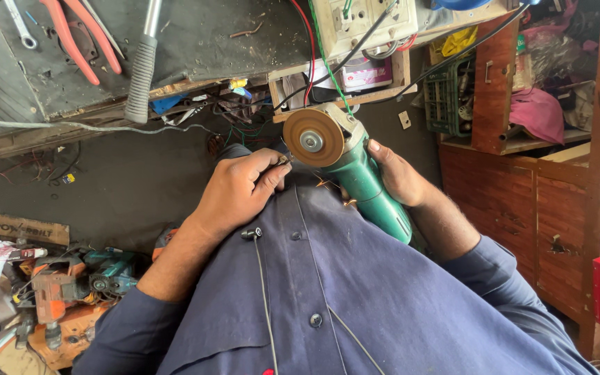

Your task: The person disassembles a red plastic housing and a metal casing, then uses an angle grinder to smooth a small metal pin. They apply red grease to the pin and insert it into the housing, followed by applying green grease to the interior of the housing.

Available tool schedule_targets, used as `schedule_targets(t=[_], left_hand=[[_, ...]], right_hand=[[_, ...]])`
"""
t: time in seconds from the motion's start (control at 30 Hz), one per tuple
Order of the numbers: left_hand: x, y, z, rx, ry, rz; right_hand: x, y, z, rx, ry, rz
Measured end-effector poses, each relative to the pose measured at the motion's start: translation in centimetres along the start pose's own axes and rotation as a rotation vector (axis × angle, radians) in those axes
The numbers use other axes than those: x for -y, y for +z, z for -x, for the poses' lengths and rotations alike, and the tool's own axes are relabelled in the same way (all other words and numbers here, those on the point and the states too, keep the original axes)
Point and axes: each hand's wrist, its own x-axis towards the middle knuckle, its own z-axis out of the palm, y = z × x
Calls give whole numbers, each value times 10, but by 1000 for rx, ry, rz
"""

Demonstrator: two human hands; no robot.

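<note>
Grinder: green angle grinder [362, 177] held over the person's lap, against the blue shirt [355, 298], disc end pointing toward the counter [196, 42].
Disc: tan abrasive disc [312, 137] faces up toward the camera; small sparks show just below it, so it is judged to be turning.
Right hand: right hand [397, 173] wraps the green body, fingers curled tight round it, thumb lying along the housing near the disc guard.
Left hand: left hand [241, 191] has its fingers pressed together, pinching a small metal piece [285, 160] against the disc rim.
Workpiece: too small to identify; judged stiff, light, likely hot at the contact point and easy to lose from a pinch.
Handling: the grinder is judged moderately heavy and rigid, with a smooth plastic shell; the body behind the guard is the sound place to hold it.
Edges: the disc rim lies touching the piece and very near the left fingertips; the shirt cloth is just below the sparks.
Cable: black cord [453, 52] runs from the socket box [366, 21] on the counter, slack, above the right hand.
Open room: tight; counter edge ahead, wooden cabinet [515, 187] to the right, drills [71, 281] on the floor to the left.
</note>
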Motion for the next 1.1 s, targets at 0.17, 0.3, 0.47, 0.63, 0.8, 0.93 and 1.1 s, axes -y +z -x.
schedule_targets(t=[0.17, 0.3, 0.47, 0.63, 0.8, 0.93, 1.1], left_hand=[[0, 0, -2, -4, -22, -4], [0, 0, -2, -12, -21, 5], [1, -1, -2, -15, -28, 6], [1, -1, -2, -8, -52, 34], [1, -3, -1, -14, -64, 44], [0, -5, 0, -10, -58, 28], [-3, -6, 2, -17, -52, 38]], right_hand=[[-2, -3, 0, 15, 7, -10], [-2, -4, -1, -3, -4, 7], [0, -2, -2, -21, 0, 26], [2, -1, -3, -20, -5, 23], [0, -2, -5, 3, -27, 34], [0, -3, -5, -42, 0, 38], [2, 1, -3, 56, -91, 102]])
